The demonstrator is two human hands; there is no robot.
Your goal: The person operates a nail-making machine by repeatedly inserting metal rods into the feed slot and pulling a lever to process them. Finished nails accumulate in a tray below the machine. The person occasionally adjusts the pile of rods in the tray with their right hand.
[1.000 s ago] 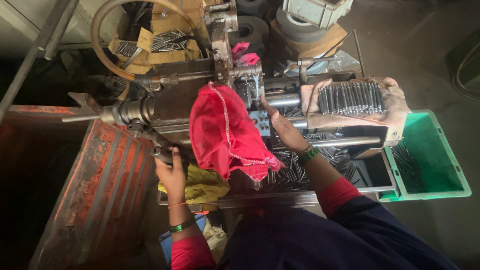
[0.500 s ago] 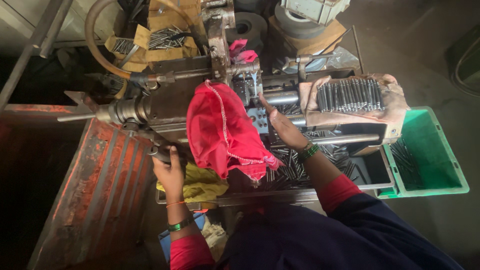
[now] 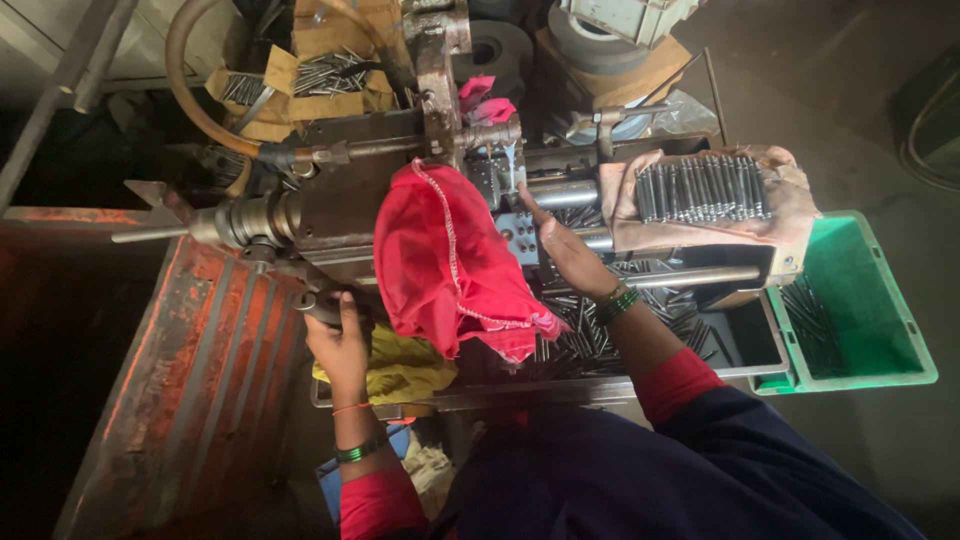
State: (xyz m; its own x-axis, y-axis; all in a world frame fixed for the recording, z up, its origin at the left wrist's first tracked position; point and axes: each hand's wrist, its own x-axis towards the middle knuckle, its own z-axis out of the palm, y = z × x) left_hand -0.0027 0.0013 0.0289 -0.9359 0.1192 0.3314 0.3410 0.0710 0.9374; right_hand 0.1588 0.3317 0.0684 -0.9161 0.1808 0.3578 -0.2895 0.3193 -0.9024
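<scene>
At your three o'clock stands a green crate with a few dark metal pins in it. At one o'clock a brown cloth tray carries a row of grey pins. A yellow rag lies at six o'clock. At eleven o'clock cardboard pieces hold more pins beside a curved hose. A rusty orange panel fills your eight o'clock.

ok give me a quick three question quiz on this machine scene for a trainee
1. True or false: the left hand grips a lever handle on the machine.
2. Which colour is the cloth draped over the machine? A blue, B red, C white
3. Fill in: the green bin sits on the person's ____ side.

Key: 1 true; 2 B; 3 right. The right hand reaches in beside the cloth, near the row of metal pins.
</scene>
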